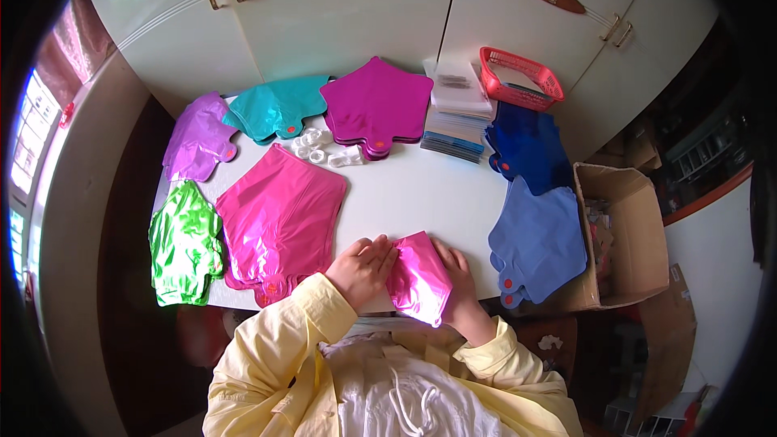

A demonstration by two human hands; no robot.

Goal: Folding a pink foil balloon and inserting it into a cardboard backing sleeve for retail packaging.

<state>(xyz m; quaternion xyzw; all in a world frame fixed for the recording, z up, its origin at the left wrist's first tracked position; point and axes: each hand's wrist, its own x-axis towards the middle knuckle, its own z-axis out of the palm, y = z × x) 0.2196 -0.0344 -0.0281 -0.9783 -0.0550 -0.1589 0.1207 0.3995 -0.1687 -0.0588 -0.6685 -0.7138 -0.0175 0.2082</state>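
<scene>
A folded pink foil balloon (418, 277) is held between my two hands near the table's front edge. My left hand (364, 271) has its fingers closed at the balloon's left edge. My right hand (463, 287) grips the right edge, its fingers partly behind the foil. Just left of my left hand lies a pile of flat pink star-shaped foil balloons (283, 214). Beyond it, a flat green foil balloon pile (184, 247) rests at the table's left end. To the right of my right hand is a pile of light blue star balloons (538, 239).
Purple (194, 137), teal (279, 105), magenta (378, 101) and dark blue balloon piles (530, 146) line the white table (413, 198). White rolls (312, 146) lie among them. At the back stand stacked flat packets (457, 117) and a red basket (494, 73). An open cardboard box (639, 251) stands right.
</scene>
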